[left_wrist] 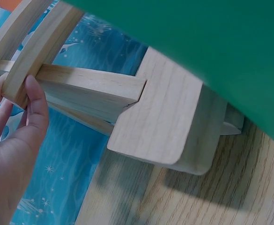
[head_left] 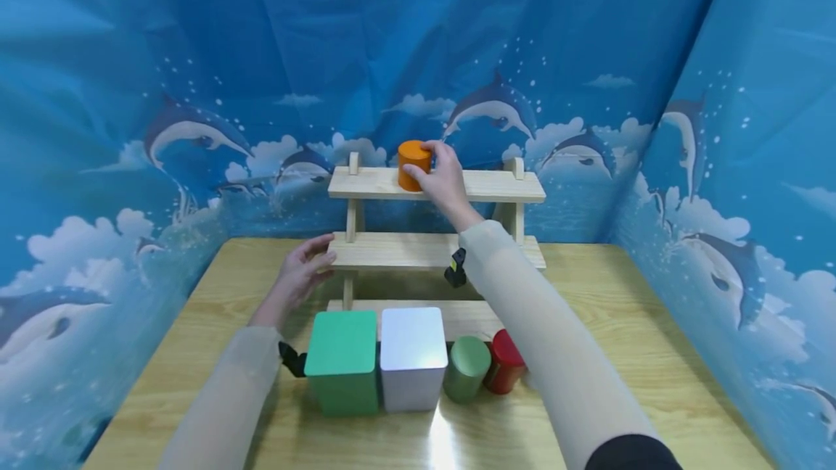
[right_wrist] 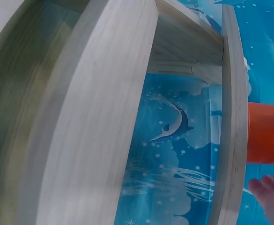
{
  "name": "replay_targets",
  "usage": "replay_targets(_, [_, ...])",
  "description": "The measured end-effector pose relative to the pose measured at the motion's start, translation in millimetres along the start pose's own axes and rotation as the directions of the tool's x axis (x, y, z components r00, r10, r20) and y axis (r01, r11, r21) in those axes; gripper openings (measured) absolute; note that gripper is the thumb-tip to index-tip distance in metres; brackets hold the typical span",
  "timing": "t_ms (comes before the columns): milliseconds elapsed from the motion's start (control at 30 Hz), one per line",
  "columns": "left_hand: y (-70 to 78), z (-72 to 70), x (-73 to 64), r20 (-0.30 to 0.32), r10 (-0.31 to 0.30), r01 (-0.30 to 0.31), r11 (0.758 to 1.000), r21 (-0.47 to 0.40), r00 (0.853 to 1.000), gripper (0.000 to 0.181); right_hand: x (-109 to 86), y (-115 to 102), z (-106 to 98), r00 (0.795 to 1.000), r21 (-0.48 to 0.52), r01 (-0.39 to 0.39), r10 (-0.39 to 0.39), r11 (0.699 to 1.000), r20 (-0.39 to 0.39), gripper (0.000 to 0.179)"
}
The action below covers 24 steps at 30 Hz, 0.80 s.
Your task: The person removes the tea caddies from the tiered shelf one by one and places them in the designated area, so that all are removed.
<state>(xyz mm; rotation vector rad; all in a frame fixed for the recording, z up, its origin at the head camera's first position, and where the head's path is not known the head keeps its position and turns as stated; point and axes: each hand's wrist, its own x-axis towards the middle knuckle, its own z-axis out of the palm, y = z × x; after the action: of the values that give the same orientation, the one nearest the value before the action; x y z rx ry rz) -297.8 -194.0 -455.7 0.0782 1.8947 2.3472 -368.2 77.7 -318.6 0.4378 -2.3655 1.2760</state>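
Observation:
In the head view an orange cylinder [head_left: 410, 156] stands upright on the top board [head_left: 486, 183] of a three-tier wooden shelf rack, left of the board's middle. My right hand [head_left: 447, 181] holds it from the right side, thumb in front and fingers behind. The right wrist view shows the orange cylinder [right_wrist: 268, 133] at the board's edge, with only some fingertips in frame. My left hand [head_left: 302, 272] is at the left end of the middle board [head_left: 398, 249]. In the left wrist view its thumb and fingers pinch that board's end [left_wrist: 19, 91].
In front of the rack on the wooden table [head_left: 581, 354] stand a green box [head_left: 342, 361], a white box [head_left: 413, 357], a green cylinder [head_left: 466, 368] and a red cylinder [head_left: 504, 365]. The lowest board [head_left: 457, 318] is partly hidden behind them. Blue dolphin-print curtains [head_left: 366, 56] hang around the table.

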Motion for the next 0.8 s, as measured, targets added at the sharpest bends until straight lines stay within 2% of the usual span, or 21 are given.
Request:
replay_targets(333, [1.7,0.8,0.4,-0.011,-0.003,0.004,1.0,0.006,1.0,0.055,-6.4,2.3,-0.6,0.997,0.103,0.077,-0.074,0.992,-0.033,0.038])
replay_targets(800, [-1.2,1.1,-0.2,-0.009,0.004,-0.004,1.0,-0.009,1.0,0.054,-19.2,4.8,-4.7,0.988,0.131,0.133,-0.122,0.982,-0.091,0.035])
